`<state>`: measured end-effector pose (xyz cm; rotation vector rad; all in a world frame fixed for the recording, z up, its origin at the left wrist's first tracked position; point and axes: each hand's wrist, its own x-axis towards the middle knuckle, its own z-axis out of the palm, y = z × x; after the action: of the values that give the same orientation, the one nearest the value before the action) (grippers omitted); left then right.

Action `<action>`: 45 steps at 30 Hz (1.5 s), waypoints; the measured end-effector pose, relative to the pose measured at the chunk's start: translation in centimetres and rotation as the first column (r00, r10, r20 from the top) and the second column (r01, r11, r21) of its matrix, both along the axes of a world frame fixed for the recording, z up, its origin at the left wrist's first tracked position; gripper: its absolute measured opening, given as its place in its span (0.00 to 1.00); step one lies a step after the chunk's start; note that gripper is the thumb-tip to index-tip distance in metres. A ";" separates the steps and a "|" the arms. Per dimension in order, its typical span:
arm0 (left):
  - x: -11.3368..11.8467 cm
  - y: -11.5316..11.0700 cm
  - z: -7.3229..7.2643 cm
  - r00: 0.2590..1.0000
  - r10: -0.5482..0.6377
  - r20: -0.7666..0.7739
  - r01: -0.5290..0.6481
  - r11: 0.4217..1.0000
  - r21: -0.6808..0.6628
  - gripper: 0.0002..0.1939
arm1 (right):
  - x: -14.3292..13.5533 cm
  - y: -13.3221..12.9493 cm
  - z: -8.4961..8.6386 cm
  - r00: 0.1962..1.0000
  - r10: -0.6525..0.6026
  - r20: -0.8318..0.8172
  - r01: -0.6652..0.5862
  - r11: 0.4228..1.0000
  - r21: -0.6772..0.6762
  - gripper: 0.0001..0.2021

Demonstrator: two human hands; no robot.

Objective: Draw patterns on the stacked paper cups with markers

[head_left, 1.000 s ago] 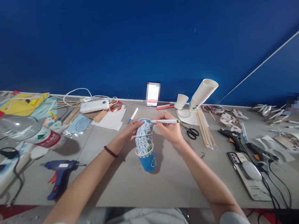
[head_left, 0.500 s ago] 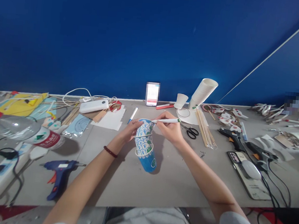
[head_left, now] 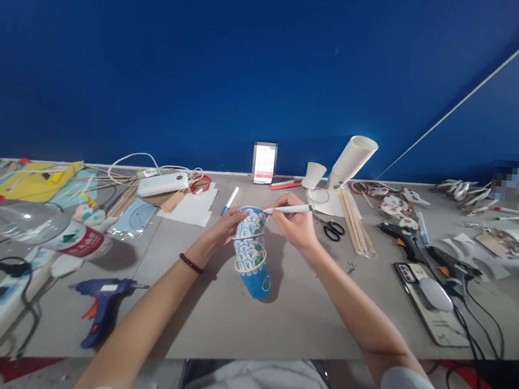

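Note:
Stacked paper cups (head_left: pixel 249 251) with blue and white scallop patterns tilt over the table in front of me; the lowest part is solid blue with a round green mark. My left hand (head_left: pixel 227 227) is closed around the stack's upper left side. In my right hand (head_left: pixel 300 225) is a white marker (head_left: pixel 292 209), pinched between the fingers. Its tip meets the upper right edge of the top cup, and its green end points right. Whatever mark the tip makes is too small to see.
A blue glue gun (head_left: pixel 107 305) and a plastic bottle (head_left: pixel 51 231) lie left. Behind are a capped marker (head_left: pixel 230 200), a lit phone (head_left: pixel 264 163) and a leaning stack of white cups (head_left: pixel 352 160). Scissors (head_left: pixel 332 230), wooden sticks (head_left: pixel 355 227) and another phone (head_left: pixel 431 306) lie right.
Almost nothing differs. Both hands, the cups and the marker stay in nearly the same place, with the marker tip still at the top cup.

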<state>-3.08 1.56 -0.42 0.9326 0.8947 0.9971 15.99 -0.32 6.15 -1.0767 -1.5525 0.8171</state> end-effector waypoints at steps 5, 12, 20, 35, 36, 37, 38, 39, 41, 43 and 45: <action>0.1 0.0 0.2 1.000 0.010 -0.008 -0.010 1.000 -0.006 0.21 | -0.1 -0.1 0.1 1.000 0.005 -0.018 -0.005 1.000 0.003 0.04; 0.5 -0.2 1.2 0.999 -0.028 0.015 0.029 0.999 -0.031 0.22 | -0.1 -0.1 0.0 1.000 0.004 -0.015 -0.004 1.000 -0.001 0.03; 0.6 -0.3 1.5 0.999 0.003 -0.039 -0.005 0.998 -0.056 0.22 | -0.1 0.0 -0.1 1.000 -0.003 0.023 0.002 1.000 0.028 0.02; 0.7 -0.2 1.5 0.998 0.021 -0.060 -0.024 0.998 -0.055 0.23 | -0.2 0.0 -0.3 0.999 0.014 0.048 -0.014 1.000 0.015 0.01; 0.7 -0.2 1.6 0.998 0.019 -0.057 -0.022 0.998 -0.055 0.23 | -0.2 0.0 -0.3 0.999 0.014 0.044 -0.014 1.000 0.012 0.01; 0.7 -0.2 1.6 0.998 0.016 -0.055 -0.019 0.998 -0.054 0.24 | -0.2 0.0 -0.3 0.999 0.012 0.040 -0.013 1.000 0.011 0.01; 0.7 -0.2 1.6 0.999 0.013 -0.052 -0.016 0.999 -0.052 0.24 | -0.2 0.0 -0.2 0.999 0.014 0.037 -0.014 1.000 0.009 0.01; 0.6 -0.2 1.6 0.999 0.012 -0.050 -0.015 0.999 -0.051 0.24 | -0.1 0.0 -0.2 0.999 0.015 0.035 -0.016 1.000 0.009 0.01; 0.7 -0.2 1.7 0.999 0.013 -0.049 -0.016 0.998 -0.057 0.25 | -0.1 0.0 -0.2 0.999 0.022 0.027 -0.022 1.000 0.012 0.01; 0.7 -0.2 1.7 0.999 0.020 -0.046 -0.023 0.998 -0.064 0.25 | -0.1 -0.1 -0.1 1.000 0.026 0.017 -0.026 1.000 0.016 0.01; 0.7 -0.2 1.8 0.999 0.018 -0.046 -0.022 0.997 -0.070 0.25 | -0.1 -0.1 0.0 1.000 0.026 0.012 -0.026 0.999 0.018 0.01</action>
<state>-2.35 1.36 1.38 0.8915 0.9728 0.9589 15.91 -0.42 6.13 -1.0512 -1.5838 0.8142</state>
